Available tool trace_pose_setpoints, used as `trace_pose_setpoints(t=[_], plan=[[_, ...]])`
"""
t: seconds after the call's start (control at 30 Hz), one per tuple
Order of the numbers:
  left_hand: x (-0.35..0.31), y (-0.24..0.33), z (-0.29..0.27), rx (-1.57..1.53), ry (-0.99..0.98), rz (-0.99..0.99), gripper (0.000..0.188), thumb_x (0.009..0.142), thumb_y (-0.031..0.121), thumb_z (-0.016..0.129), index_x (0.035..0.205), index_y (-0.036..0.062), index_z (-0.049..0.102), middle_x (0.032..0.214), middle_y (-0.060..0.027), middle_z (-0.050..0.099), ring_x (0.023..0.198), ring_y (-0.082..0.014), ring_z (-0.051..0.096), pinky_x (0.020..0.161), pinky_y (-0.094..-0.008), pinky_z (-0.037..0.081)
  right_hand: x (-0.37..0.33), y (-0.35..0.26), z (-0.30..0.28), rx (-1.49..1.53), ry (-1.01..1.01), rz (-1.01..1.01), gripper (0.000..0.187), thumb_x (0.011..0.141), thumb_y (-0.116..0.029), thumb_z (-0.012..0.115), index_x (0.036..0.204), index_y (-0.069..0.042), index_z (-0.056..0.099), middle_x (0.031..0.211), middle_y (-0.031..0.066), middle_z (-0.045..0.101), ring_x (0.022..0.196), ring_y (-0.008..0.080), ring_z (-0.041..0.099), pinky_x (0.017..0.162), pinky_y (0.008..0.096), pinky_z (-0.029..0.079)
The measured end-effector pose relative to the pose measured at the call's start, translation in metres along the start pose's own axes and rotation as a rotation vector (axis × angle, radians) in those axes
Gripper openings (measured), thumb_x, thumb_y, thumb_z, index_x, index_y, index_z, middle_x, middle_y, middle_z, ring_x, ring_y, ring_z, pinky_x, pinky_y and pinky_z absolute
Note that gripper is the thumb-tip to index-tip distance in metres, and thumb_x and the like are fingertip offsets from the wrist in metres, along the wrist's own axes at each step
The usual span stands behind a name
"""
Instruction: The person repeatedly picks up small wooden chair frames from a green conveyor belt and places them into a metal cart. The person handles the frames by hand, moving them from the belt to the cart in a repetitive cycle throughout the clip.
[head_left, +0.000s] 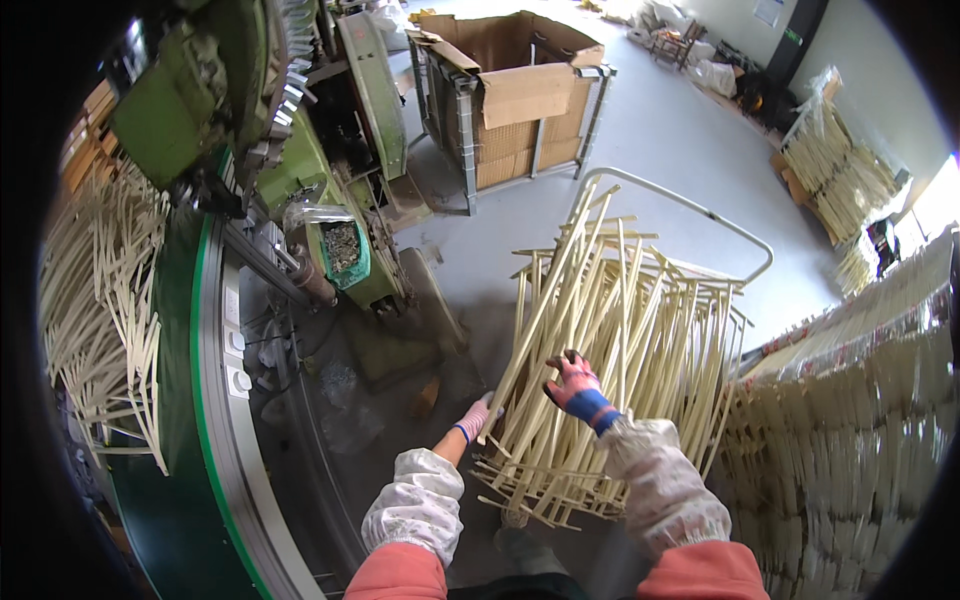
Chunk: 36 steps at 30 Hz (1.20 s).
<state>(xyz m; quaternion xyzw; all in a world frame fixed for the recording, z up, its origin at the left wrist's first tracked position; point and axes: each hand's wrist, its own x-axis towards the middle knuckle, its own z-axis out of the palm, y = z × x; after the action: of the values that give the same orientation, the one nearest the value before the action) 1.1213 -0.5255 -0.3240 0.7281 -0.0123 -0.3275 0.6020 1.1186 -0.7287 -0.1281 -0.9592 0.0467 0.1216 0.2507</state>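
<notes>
A large heap of long pale slats, probably wood or bamboo, lies loosely crossed on a cart in front of me. At the heap's left edge, my left hand, in a pink-and-white glove, is closed around the lower end of one long slat. That slat slants up and away over the others; the left fingertips are partly hidden. Over the middle of the heap, my right hand wears a red-and-blue glove with dark fingertips. Its fingers are bent but apart, just over the slats, with nothing seen in them.
A green machine stands left, with a green-lined bin of small metal pieces. Beside it runs a green conveyor bearing more slats. A cardboard-lined metal frame is behind. The cart's handle rises beyond the heap. Wrapped stacks stand right.
</notes>
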Motion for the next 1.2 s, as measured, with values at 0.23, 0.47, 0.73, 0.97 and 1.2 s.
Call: trace_pose_setpoints(t=[0.23, 0.47, 0.73, 0.97, 1.2], plan=[[0.005, -0.023, -0.001, 0.131, 0.096, -0.093, 0.06, 0.083, 0.035, 0.053, 0.128, 0.0007, 0.034, 0.123, -0.0221, 0.045, 0.116, -0.0309, 0.042, 0.097, -0.0325, 0.033, 0.037, -0.007, 0.012, -0.225, 0.059, -0.145, 0.047, 0.07, -0.029, 0.06, 0.112, -0.012, 0.053, 0.126, 0.018, 0.041, 0.114, 0.0377, 0.039, 0.094, 0.045, 0.034], [0.005, -0.015, -0.027, 0.259, 0.071, 0.015, 0.05, 0.084, 0.036, 0.051, 0.118, -0.0012, 0.046, 0.106, -0.0221, 0.057, 0.1, -0.0367, 0.053, 0.085, -0.0359, 0.043, 0.154, -0.008, 0.033, -0.724, -0.208, -0.237, 0.045, 0.074, -0.044, 0.051, 0.106, -0.014, 0.057, 0.115, 0.0107, 0.052, 0.117, 0.0363, 0.038, 0.1, 0.06, 0.012], [-0.03, -0.109, 0.0, -0.07, 0.307, -0.027, 0.031, 0.084, 0.022, 0.052, 0.108, 0.0019, 0.053, 0.109, -0.0183, 0.053, 0.108, -0.0279, 0.046, 0.092, -0.0341, 0.035, 0.187, 0.038, 0.079, -0.563, 0.13, -0.44, 0.034, 0.07, -0.031, 0.054, 0.095, -0.009, 0.061, 0.108, 0.0113, 0.055, 0.109, 0.0349, 0.044, 0.103, 0.0544, 0.017], [-0.043, -0.149, 0.03, -1.378, 0.346, -0.54, 0.048, 0.088, 0.045, 0.042, 0.119, 0.0082, 0.047, 0.116, -0.0073, 0.05, 0.105, -0.0176, 0.046, 0.088, -0.0312, 0.039, 0.213, 0.041, 0.101, -0.587, 0.006, -0.469, 0.028, 0.063, -0.038, 0.056, 0.062, -0.01, 0.06, 0.075, 0.0053, 0.059, 0.096, 0.0319, 0.053, 0.098, 0.0569, 0.024], [-0.047, -0.132, 0.05, -1.381, 0.385, -0.527, 0.055, 0.088, 0.049, 0.039, 0.119, 0.0039, 0.046, 0.108, -0.0079, 0.054, 0.098, -0.0224, 0.051, 0.087, -0.0357, 0.041, 0.258, 0.049, 0.041, -0.494, 0.066, -0.685, 0.023, 0.057, -0.032, 0.059, 0.05, -0.01, 0.053, 0.055, 0.0047, 0.052, 0.084, 0.0317, 0.055, 0.095, 0.051, 0.03]])
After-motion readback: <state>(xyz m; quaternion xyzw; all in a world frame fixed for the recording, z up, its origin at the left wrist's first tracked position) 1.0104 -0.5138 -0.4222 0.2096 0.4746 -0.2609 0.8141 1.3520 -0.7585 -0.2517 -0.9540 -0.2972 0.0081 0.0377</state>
